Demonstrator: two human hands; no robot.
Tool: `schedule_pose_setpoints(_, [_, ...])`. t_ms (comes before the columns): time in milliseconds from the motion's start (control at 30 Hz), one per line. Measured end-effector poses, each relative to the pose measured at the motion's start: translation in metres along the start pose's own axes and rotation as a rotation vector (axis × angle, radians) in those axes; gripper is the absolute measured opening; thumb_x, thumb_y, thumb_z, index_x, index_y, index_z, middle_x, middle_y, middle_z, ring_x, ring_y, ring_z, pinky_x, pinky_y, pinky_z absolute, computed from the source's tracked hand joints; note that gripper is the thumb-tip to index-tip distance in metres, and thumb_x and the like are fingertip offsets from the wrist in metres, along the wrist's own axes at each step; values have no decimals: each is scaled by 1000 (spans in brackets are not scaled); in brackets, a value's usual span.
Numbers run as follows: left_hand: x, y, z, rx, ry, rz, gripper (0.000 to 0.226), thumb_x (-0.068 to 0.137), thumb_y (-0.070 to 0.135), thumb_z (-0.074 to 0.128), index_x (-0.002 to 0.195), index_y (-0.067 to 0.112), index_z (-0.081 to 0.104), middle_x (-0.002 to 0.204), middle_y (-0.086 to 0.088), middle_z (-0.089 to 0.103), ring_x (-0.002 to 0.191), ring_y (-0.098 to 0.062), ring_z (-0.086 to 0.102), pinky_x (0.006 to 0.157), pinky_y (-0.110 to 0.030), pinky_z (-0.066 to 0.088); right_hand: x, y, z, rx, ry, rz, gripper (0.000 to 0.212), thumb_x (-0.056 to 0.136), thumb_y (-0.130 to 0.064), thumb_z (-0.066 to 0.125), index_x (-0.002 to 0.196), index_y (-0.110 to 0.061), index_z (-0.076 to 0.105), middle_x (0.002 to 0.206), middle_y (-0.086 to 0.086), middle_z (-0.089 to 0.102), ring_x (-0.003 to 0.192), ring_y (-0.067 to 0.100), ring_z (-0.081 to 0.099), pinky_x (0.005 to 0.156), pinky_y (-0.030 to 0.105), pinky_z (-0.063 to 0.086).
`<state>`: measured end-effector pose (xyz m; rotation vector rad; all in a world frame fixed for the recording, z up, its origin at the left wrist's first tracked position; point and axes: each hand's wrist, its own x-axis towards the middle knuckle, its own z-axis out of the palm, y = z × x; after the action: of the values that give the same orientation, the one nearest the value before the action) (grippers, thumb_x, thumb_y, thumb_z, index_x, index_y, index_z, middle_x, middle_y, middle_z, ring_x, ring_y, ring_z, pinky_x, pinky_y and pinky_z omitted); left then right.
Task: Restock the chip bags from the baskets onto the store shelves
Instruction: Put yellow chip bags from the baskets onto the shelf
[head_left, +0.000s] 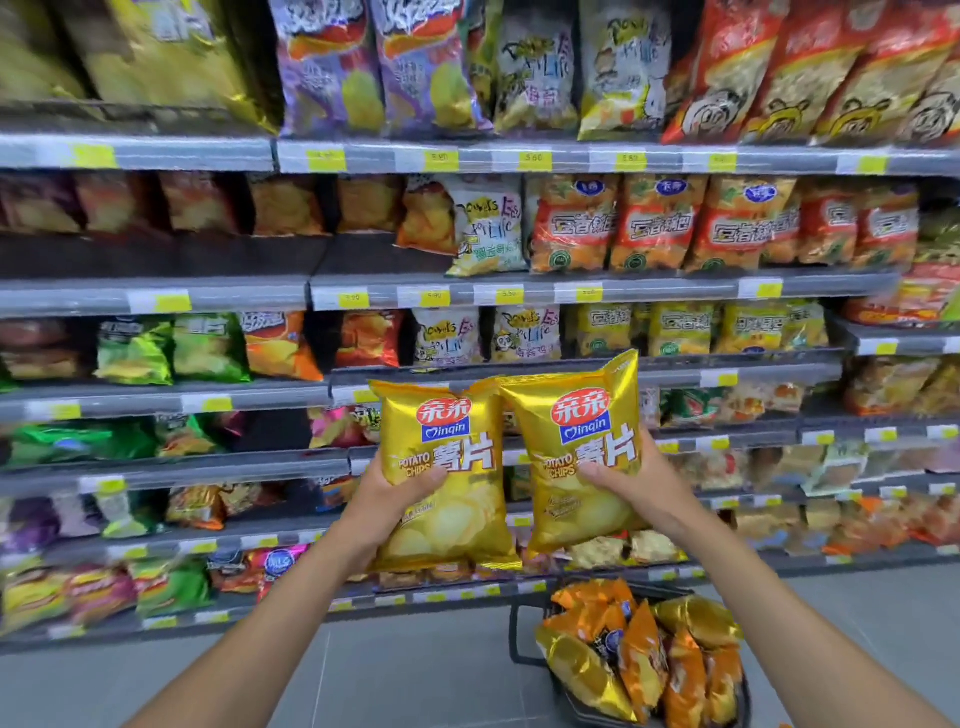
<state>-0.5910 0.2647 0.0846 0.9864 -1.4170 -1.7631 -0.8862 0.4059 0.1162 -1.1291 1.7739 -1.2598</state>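
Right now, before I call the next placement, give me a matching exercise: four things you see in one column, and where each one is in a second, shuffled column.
Things:
1. left gold bag
2. right gold bag
3. basket
4. orange bags

Places:
A. inside the basket
B. gripped by the right hand
C. on the floor, lower right
D. gripped by the left hand

Pairs: 1-D, 2-B, 3-C, 4-A

"Qinqin POTATO CHIPS" on both gold bags (457, 514)
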Motion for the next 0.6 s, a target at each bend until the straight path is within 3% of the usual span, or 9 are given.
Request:
schedule_pose_setpoints(100, [-17,9,-50,1,89,14,68,74,32,94,131,22,59,115,-5,79,105,-29,76,88,-48,62,12,-24,47,15,-36,-20,64,68,-45,88,119,-36,52,112,-9,71,96,3,70,69,14,53])
schedule_pose_setpoints(200, [-36,18,-105,2,167,33,64,74,32,88,130,25,58,114,-4,79,102,-27,77,87,-49,63,25,-41,97,28,-76,-49,83,60,-54,94,128,-27,55,112,-8,74,92,2,72,69,16,55])
schedule_pose_setpoints(267, [-51,26,-141,-1,213,62,61,73,32,87,128,26,59,109,0,80,98,-23,78,79,-42,64,30,-57,135,30,-99,-62,86,61,-51,95,132,-26,53,111,-10,74,88,-2,71,68,14,54])
schedule_pose_setpoints(400, [-83,44,-217,5,287,103,70,70,38,95,128,25,59,108,1,80,100,-24,78,78,-40,63,30,-95,211,34,-117,-71,61,80,-26,88,129,-21,52,107,-10,69,73,-14,66,58,5,47])
schedule_pose_setpoints(433, [-91,48,-236,0,308,114,66,72,35,93,127,26,59,107,2,81,100,-24,78,77,-39,63,29,-106,230,32,-133,-81,61,80,-26,87,129,-20,53,107,-9,69,75,-12,67,58,5,47])
schedule_pose_setpoints(533, [-116,63,-291,1,346,158,59,75,28,86,127,29,59,108,3,80,100,-22,78,77,-36,63,26,-135,288,49,-185,-131,81,63,-53,94,129,-26,55,112,-8,73,86,-2,71,67,13,51])
schedule_pose_setpoints(600, [-130,74,-322,13,361,171,63,73,31,87,129,28,58,110,2,80,99,-21,78,78,-38,63,24,-154,320,69,-210,-171,82,60,-53,95,126,-27,55,111,-8,73,85,-3,71,68,15,54])
